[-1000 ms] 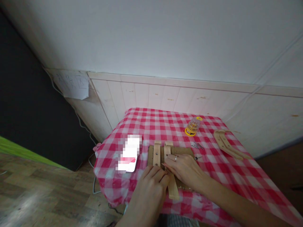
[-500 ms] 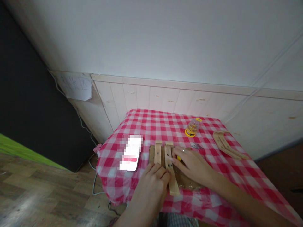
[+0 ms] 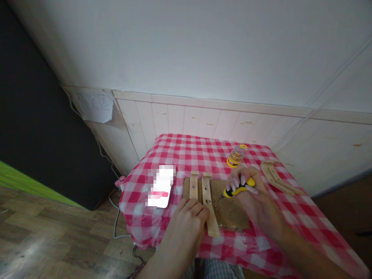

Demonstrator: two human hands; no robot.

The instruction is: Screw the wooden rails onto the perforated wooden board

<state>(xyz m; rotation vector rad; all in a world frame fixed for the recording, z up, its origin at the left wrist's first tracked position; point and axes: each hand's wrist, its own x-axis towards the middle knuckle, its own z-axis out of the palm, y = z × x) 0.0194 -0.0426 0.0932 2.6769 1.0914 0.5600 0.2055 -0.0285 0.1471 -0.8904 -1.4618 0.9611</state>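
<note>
My right hand (image 3: 250, 193) is shut on a yellow-and-black screwdriver (image 3: 240, 190), its tip pointing left, just above a brown perforated board (image 3: 229, 205). My left hand (image 3: 186, 228) lies across the near part of a pale wooden strip (image 3: 211, 213), holding it against the board. A second, shorter wooden strip (image 3: 193, 186) lies parallel to it at the board's left. Both strips show small metal fasteners. My left hand hides the left part of the board's near edge.
A clear bit canister with a yellow base (image 3: 235, 157) stands behind the board. Curved wooden pieces (image 3: 276, 178) lie at the right. A pixelated phone (image 3: 159, 188) rests on the red gingham tablecloth (image 3: 145, 221). Panelled wall stands behind the table; a cable (image 3: 115, 221) hangs at its left.
My right hand has moved off the strips toward the right and turned, and the screwdriver now shows in it. The small metal parts on the cloth are hidden. My left hand stays put.
</note>
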